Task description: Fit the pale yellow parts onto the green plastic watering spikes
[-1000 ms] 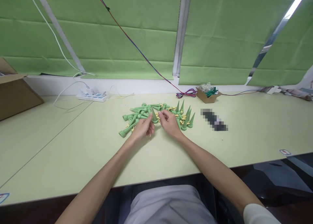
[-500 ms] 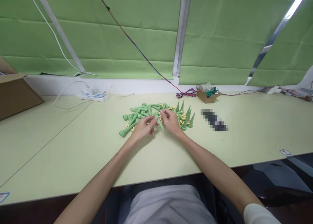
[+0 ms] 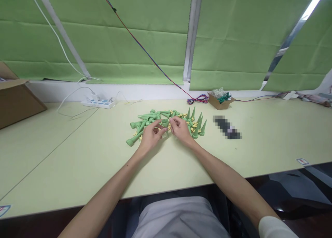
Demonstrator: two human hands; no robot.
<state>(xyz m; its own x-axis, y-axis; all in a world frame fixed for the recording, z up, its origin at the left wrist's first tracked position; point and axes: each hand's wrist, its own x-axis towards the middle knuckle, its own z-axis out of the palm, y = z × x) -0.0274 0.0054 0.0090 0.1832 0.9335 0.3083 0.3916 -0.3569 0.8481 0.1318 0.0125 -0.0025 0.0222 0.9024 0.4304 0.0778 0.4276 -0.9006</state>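
Observation:
My left hand (image 3: 151, 135) is closed on a green plastic watering spike (image 3: 165, 122). Its round, hollow end faces up toward me and its tapered point hangs down. Close against its right side, my right hand (image 3: 181, 130) has thumb and fingertips pinched together; whatever lies between them is too small to make out. Just behind both hands spreads a pile of similar green spikes (image 3: 141, 127), with small yellow plastic pieces (image 3: 193, 123) among them. Several spikes (image 3: 199, 124) at the pile's right stand with their points up.
A small cardboard box (image 3: 220, 102) with clear and green plastic stands at the back, beside a coiled red-blue cable (image 3: 198, 99). A power strip (image 3: 98, 102) lies back left, near a large carton (image 3: 20, 101). A blurred-out dark object (image 3: 227, 127) lies right of the pile.
The spike in my left hand has turned: its point swung from lower right to downward, and its hollow end now faces up. My right hand stays almost in place.

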